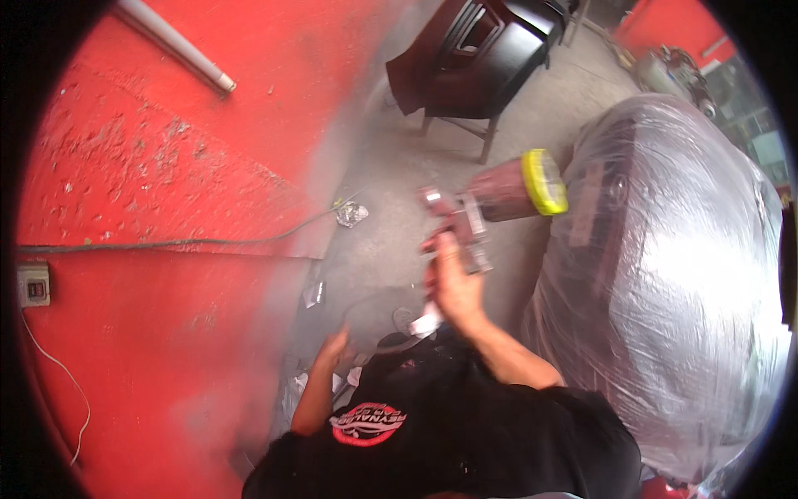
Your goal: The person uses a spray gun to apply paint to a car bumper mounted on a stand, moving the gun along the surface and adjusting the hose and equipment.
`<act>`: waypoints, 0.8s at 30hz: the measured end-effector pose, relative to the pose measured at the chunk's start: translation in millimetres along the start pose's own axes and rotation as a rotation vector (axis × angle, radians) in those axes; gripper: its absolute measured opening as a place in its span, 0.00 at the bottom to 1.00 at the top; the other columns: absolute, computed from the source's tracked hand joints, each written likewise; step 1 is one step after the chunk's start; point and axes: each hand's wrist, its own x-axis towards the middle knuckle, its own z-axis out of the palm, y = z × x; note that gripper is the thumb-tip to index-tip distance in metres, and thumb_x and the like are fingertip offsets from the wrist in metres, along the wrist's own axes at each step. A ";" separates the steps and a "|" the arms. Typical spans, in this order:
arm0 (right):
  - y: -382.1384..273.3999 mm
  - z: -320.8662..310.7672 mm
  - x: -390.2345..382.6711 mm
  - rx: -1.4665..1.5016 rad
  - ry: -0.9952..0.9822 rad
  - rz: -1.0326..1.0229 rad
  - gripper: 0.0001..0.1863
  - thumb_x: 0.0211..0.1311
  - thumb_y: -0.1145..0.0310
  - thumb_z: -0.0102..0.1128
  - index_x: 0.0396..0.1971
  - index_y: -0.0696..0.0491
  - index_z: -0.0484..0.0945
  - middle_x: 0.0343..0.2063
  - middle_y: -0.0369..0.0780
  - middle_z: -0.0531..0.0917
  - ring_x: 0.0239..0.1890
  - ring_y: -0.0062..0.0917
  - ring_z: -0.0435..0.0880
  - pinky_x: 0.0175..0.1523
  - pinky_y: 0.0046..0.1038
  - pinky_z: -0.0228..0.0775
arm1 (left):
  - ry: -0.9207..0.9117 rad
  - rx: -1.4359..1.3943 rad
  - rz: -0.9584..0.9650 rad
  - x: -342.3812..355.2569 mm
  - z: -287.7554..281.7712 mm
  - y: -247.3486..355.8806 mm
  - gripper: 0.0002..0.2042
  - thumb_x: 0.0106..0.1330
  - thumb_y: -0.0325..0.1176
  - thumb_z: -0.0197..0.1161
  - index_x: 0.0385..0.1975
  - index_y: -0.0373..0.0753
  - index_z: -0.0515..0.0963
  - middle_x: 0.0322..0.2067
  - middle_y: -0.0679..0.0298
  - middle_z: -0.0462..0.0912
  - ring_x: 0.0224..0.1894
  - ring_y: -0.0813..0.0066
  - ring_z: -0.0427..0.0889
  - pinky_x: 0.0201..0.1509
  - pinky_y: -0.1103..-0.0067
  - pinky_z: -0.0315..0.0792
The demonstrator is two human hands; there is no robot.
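My right hand is wrapped round the handle of a paint spray gun, held up in front of me. Its cup, dark red with a bright yellow lid, tilts out to the right. Motion smears the gun and the hand slightly. Lower on the left, beside the red wall, is my left hand; its fingers are blurred and partly hidden, so whether they hold anything does not show. A thin dark hose-like line runs near it across the floor.
A dark glossy car bumper rests on a stand ahead. Plastic sheeting covers a large object on the right. Along the red wall run a cable and a switch box. Crumpled foil lies on the grey floor.
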 end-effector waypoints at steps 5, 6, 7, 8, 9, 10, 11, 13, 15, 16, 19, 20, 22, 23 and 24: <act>-8.9 -83.9 67.0 -0.086 0.448 -0.310 0.14 0.68 0.57 0.54 0.37 0.53 0.79 0.14 0.29 0.71 0.12 0.10 0.65 0.16 0.18 0.55 | 0.265 0.787 0.514 32.5 85.4 128.9 0.33 0.63 0.57 0.54 0.57 0.32 0.70 0.52 0.44 0.75 0.56 0.52 0.74 0.62 0.69 0.65; -6.6 -94.6 77.7 -0.154 0.512 -0.383 0.14 0.68 0.59 0.54 0.41 0.54 0.79 0.18 0.31 0.73 0.13 0.10 0.65 0.18 0.17 0.56 | 0.181 0.796 0.523 43.0 86.2 146.8 0.30 0.63 0.54 0.55 0.55 0.33 0.71 0.51 0.46 0.76 0.55 0.52 0.75 0.61 0.68 0.66; -1.2 -105.6 86.5 -0.230 0.581 -0.452 0.15 0.68 0.60 0.54 0.46 0.54 0.78 0.21 0.32 0.76 0.15 0.10 0.66 0.19 0.17 0.57 | 0.086 0.805 0.526 51.9 88.4 157.2 0.28 0.64 0.51 0.55 0.54 0.34 0.72 0.50 0.47 0.78 0.55 0.53 0.75 0.60 0.67 0.67; 4.1 -116.5 93.0 -0.304 0.623 -0.416 0.18 0.68 0.62 0.54 0.53 0.54 0.75 0.27 0.34 0.77 0.20 0.12 0.68 0.24 0.18 0.61 | 0.090 0.813 0.620 56.7 92.1 167.2 0.25 0.64 0.48 0.56 0.53 0.34 0.73 0.50 0.48 0.78 0.54 0.53 0.76 0.59 0.67 0.68; 27.8 -140.2 105.6 -0.355 0.658 -0.319 0.18 0.68 0.63 0.54 0.54 0.54 0.73 0.25 0.34 0.76 0.22 0.14 0.68 0.28 0.21 0.63 | 0.090 0.819 0.709 53.2 95.7 178.0 0.23 0.64 0.45 0.57 0.52 0.34 0.74 0.49 0.49 0.78 0.53 0.53 0.77 0.58 0.67 0.68; 36.1 -147.7 108.9 -0.415 0.674 -0.243 0.19 0.68 0.64 0.53 0.56 0.55 0.72 0.28 0.36 0.78 0.27 0.16 0.72 0.32 0.22 0.66 | 0.085 0.826 0.795 46.3 98.0 190.8 0.20 0.64 0.42 0.57 0.51 0.34 0.74 0.48 0.50 0.79 0.52 0.53 0.77 0.56 0.67 0.69; 40.5 -143.2 116.6 -0.475 0.707 -0.267 0.19 0.68 0.64 0.53 0.55 0.56 0.73 0.30 0.37 0.79 0.28 0.17 0.74 0.34 0.23 0.67 | 0.036 0.836 0.844 28.8 105.9 215.2 0.19 0.64 0.40 0.58 0.50 0.34 0.75 0.47 0.49 0.79 0.51 0.53 0.77 0.55 0.67 0.70; 48.3 -121.4 133.8 -0.606 0.777 -0.407 0.18 0.69 0.63 0.53 0.51 0.59 0.74 0.33 0.37 0.80 0.29 0.18 0.77 0.33 0.22 0.68 | -0.060 0.835 0.927 -5.8 124.0 261.2 0.15 0.63 0.35 0.59 0.47 0.34 0.76 0.45 0.48 0.80 0.49 0.51 0.78 0.53 0.67 0.72; 57.4 -81.4 158.5 -0.687 0.791 -0.557 0.18 0.69 0.64 0.52 0.51 0.60 0.73 0.38 0.38 0.80 0.29 0.17 0.77 0.34 0.21 0.67 | -0.170 0.855 1.017 25.5 124.9 273.6 0.16 0.63 0.34 0.60 0.48 0.35 0.75 0.45 0.51 0.80 0.49 0.53 0.79 0.52 0.67 0.72; 59.1 -57.0 170.7 -0.707 0.763 -0.585 0.19 0.69 0.66 0.52 0.55 0.60 0.71 0.43 0.38 0.80 0.31 0.18 0.76 0.37 0.22 0.67 | -0.227 0.856 1.060 41.3 121.5 278.8 0.16 0.63 0.34 0.60 0.49 0.35 0.75 0.45 0.52 0.80 0.48 0.54 0.79 0.52 0.67 0.73; 73.5 7.3 206.1 -0.764 0.677 -0.582 0.24 0.69 0.70 0.49 0.63 0.58 0.62 0.54 0.38 0.75 0.35 0.19 0.76 0.41 0.23 0.68 | -0.341 0.777 1.149 56.2 118.3 318.6 0.19 0.63 0.31 0.59 0.54 0.37 0.71 0.49 0.52 0.77 0.51 0.54 0.77 0.54 0.66 0.71; 78.1 28.1 215.7 -0.777 0.648 -0.569 0.26 0.69 0.72 0.48 0.65 0.58 0.59 0.57 0.38 0.74 0.35 0.19 0.76 0.42 0.23 0.69 | -0.365 0.765 1.156 55.1 116.8 331.1 0.21 0.62 0.30 0.58 0.56 0.37 0.69 0.51 0.51 0.76 0.53 0.53 0.76 0.56 0.66 0.70; 79.4 68.9 228.3 -0.640 0.619 -0.275 0.26 0.69 0.72 0.48 0.65 0.57 0.59 0.53 0.37 0.76 0.36 0.19 0.75 0.43 0.23 0.69 | -0.430 0.744 1.175 52.6 113.8 353.4 0.25 0.61 0.27 0.57 0.60 0.36 0.64 0.54 0.50 0.73 0.55 0.52 0.73 0.58 0.67 0.69; 80.0 90.4 236.0 -0.582 0.585 -0.169 0.26 0.69 0.72 0.48 0.65 0.57 0.60 0.51 0.37 0.77 0.36 0.19 0.75 0.43 0.24 0.70 | -0.426 0.717 1.160 56.8 108.6 359.5 0.28 0.59 0.26 0.57 0.62 0.36 0.60 0.56 0.48 0.70 0.58 0.52 0.71 0.60 0.67 0.67; 80.2 107.9 247.8 -0.556 0.532 -0.154 0.25 0.69 0.71 0.49 0.65 0.57 0.61 0.49 0.37 0.78 0.35 0.19 0.75 0.42 0.24 0.70 | -0.421 0.690 1.145 61.2 102.4 363.6 0.31 0.57 0.25 0.58 0.64 0.35 0.57 0.58 0.47 0.67 0.60 0.51 0.68 0.62 0.67 0.65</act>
